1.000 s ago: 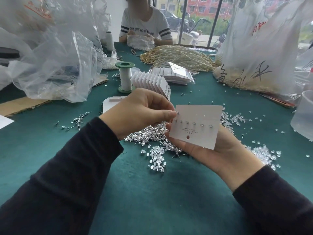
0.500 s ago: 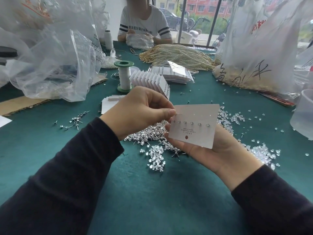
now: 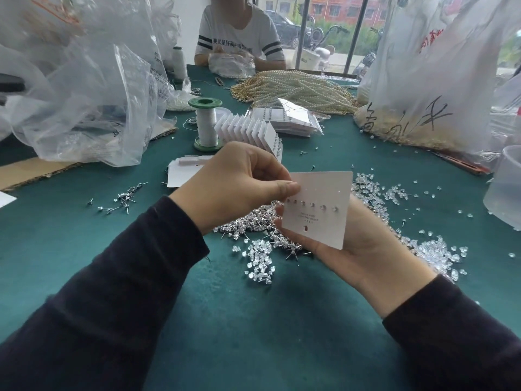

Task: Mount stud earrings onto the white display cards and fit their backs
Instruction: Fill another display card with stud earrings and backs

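The person is holding a white card [image 3: 321, 190] up over the middle of the green table [image 3: 225, 320]. The right hand [image 3: 352, 244] is cradling it from underneath, with fingertips [image 3: 279, 218] curling round the card's left edge. The left hand [image 3: 234, 187] is bunched up, its thumb and forefinger pinching at the card's upper left edge, just above a row of six studs [image 3: 312, 205] sitting across the card's face. Whether something small is caught between those fingertips I cannot tell.

Right below the hands a stud pile [image 3: 248, 221] is lying on the cloth, and clear backs [image 3: 260, 261] are spreading out on its near side and off to the right. A few stray studs [image 3: 124, 197] are lying well to the left. Beyond the left hand, blank cards [image 3: 183, 173] are lying flat, and farther back a spool [image 3: 206, 122] is standing upright beside a fanned row of filled cards [image 3: 248, 131]. Pearl strands [image 3: 296, 88] are heaping up at the far side, where another person [image 3: 239, 32] is sitting. Plastic bags [image 3: 84, 94] are slumping on the far left and far right, and a clear tub [image 3: 504, 187] is standing at the right edge.
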Tool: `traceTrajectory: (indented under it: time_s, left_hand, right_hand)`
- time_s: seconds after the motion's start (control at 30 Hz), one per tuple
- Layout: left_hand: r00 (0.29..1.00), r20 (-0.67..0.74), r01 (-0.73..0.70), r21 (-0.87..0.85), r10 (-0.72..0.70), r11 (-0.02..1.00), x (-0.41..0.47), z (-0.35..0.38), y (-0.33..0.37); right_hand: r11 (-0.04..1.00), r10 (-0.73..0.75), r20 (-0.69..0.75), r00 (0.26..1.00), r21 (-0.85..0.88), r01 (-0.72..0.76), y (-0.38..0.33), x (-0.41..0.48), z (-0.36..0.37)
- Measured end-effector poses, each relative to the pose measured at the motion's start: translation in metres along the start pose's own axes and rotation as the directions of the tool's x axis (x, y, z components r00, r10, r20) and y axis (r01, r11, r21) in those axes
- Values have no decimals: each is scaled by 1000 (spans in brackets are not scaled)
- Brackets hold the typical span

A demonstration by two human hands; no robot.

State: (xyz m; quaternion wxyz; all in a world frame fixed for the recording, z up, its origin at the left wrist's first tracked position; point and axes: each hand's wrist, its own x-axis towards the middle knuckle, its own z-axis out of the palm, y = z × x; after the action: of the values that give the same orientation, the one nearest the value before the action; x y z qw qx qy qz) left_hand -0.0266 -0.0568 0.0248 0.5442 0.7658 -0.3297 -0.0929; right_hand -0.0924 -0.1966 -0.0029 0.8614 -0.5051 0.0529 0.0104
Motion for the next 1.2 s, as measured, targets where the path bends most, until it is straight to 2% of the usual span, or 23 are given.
traceTrajectory:
  time_s: [0.07, 0.17, 0.27, 0.37, 0.47, 0.53, 0.57, 0.67, 0.7, 0.73, 0.77, 0.83, 0.87, 0.9, 1.1, 1.2]
  left_hand:
    - [1000, -2, 1, 3, -1, 1000, 0, 3, 0]
    - [999, 10, 40, -93, -39, 995, -1, 6, -2]
    - [983, 87, 184, -315, -165, 931, 0, 6, -2]
    - [944, 164, 328, -368, -287, 870, 0, 4, 0]
    - [911, 238, 404, -338, -338, 850, -2, 3, 0]
    - [888, 241, 457, -352, -392, 817, -2, 2, -1]
    - [879, 224, 476, -359, -421, 803, -1, 2, -1]
    - [866, 88, 486, -384, -493, 785, 1, 0, -2]
    - [863, 30, 475, -388, -505, 789, 3, -2, -3]
    - [858, -23, 464, -394, -513, 793, 4, -4, -5]
    - [851, -65, 456, -403, -521, 794, 4, -6, -6]
    - [834, -126, 448, -415, -537, 792, 6, -11, -9]
    - [826, -150, 446, -416, -543, 793, 6, -13, -10]
    - [820, -171, 441, -417, -546, 795, 7, -14, -11]
    - [824, -186, 437, -395, -536, 808, 7, -16, -11]
    - [827, -174, 443, -384, -535, 810, 7, -16, -10]
  right_hand:
    - [995, -80, -75, 994, -65, 75, 3, 1, 1]
    - [915, -301, -188, 935, -332, 228, 4, 2, 1]
    - [695, -532, -137, 836, -635, 338, 4, 2, 1]
    - [420, -672, -40, 740, -843, 336, 5, 1, 0]
    - [166, -747, 88, 659, -935, 314, 6, 0, 1]
    - [80, -759, 150, 633, -944, 319, 6, -2, 3]
    - [50, -765, 177, 620, -942, 330, 5, -3, 5]
    - [-100, -797, 337, 502, -892, 440, -3, -11, 12]
    - [-124, -761, 415, 499, -848, 515, -6, -14, 13]
    - [-118, -684, 489, 541, -806, 580, -9, -18, 14]
    - [-73, -552, 552, 625, -778, 623, -11, -21, 14]
    - [9, -180, 582, 793, -806, 592, -10, -25, 15]
    - [-10, -37, 555, 831, -832, 555, -6, -25, 14]
    - [-51, 35, 538, 842, -841, 539, -1, -24, 12]
    - [-152, 5, 554, 832, -822, 549, 11, -20, 18]
    - [-90, -4, 550, 835, -832, 547, 10, -20, 19]
